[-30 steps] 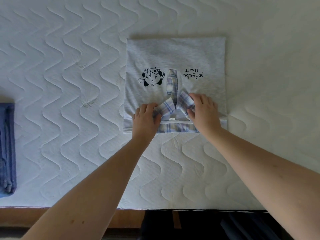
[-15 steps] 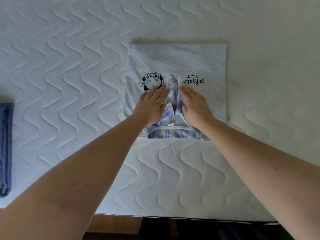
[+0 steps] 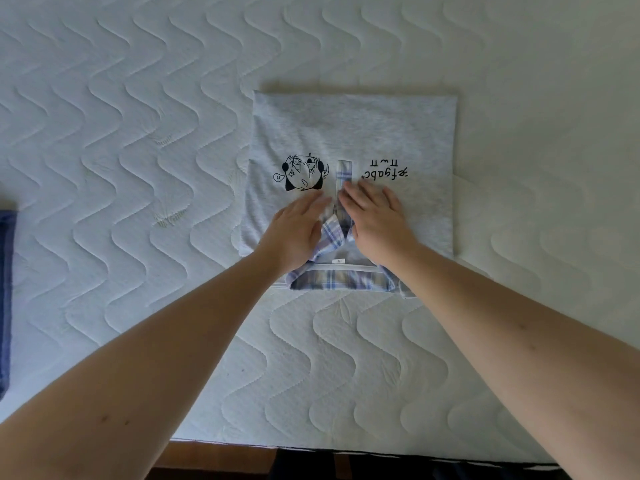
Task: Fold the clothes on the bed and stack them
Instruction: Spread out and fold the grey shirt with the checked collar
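Head view showed your left hand (image 3: 298, 233) and right hand (image 3: 375, 220) flat, fingers straight, pressing the plaid collar (image 3: 337, 276) of the folded grey shirt (image 3: 353, 133). Both hands lay side by side, close on either side of the placket. That shirt lay mid-bed (image 3: 138, 168), nearer the front edge. A blue folded garment (image 3: 6, 299) sat at the bed's left edge.

shirt (image 3: 353, 133): light heather grey, folded, with a black line-drawn cartoon head and black lettering
collar (image 3: 341, 278): plaid of pale blue, lilac and white, with a white inner band
placket strip (image 3: 344, 169): same pale blue and white plaid
bed (image 3: 138, 133): white quilted cover stitched in wavy lines
cloth at the left edge (image 3: 5, 289): dark blue
bed frame at the near edge (image 3: 214, 460): reddish brown wood
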A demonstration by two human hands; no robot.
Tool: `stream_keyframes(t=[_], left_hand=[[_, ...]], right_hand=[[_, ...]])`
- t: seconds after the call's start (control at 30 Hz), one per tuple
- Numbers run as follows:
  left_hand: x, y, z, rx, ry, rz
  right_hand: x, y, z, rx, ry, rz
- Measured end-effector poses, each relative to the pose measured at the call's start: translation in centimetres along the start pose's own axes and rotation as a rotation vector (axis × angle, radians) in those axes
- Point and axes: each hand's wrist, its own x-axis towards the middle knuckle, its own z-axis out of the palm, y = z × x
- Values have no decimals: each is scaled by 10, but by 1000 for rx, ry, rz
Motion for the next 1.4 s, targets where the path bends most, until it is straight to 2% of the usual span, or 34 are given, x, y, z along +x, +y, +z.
stream_keyframes(t=[0.07,0.17,0.27,0.37,0.43,0.57,0.7,0.8,0.87,0.93,1.0,1.03,1.13,1.23,1.33,1.4], left_hand=[[-8,-1,-2,-148,103,-70],[-29,-3,1,-22,196,-44],[-60,2,14,118,209,63],[-94,10,43,153,249,50],[-107,11,63,215,224,20],[-109,8,83,354,38,-31],[-106,5,70,294,-83,-10],[-104,-2,39,123,41,69],[-105,-11,22,58,221,-36],[-99,-24,7,-73,346,-321],[-92,-37,-3,-247,365,-608],[-87,-42,-8,-276,326,-684],[-76,-53,-15,-282,186,-710],[-63,-60,-21,-463,152,-778],[-53,-67,-28,-495,25,-852],[-51,-67,-32,-525,-35,-851]], right_hand=[[8,1,0,-10,-74,0],[9,0,-6,30,-77,11],[-22,-1,-7,146,127,124],[-68,-8,13,97,312,155],[-91,-12,34,57,283,138],[-107,-21,65,-36,72,140],[-104,-27,60,54,14,187],[-109,-20,44,210,126,282],[-114,-9,34,296,236,463],[-117,7,27,410,290,659],[-117,24,22,564,296,782],[-115,33,18,630,294,822],[-107,52,13,768,241,899],[-96,66,12,968,109,964],[-92,74,10,1194,-27,1022],[-94,77,11,1215,-20,1003]])
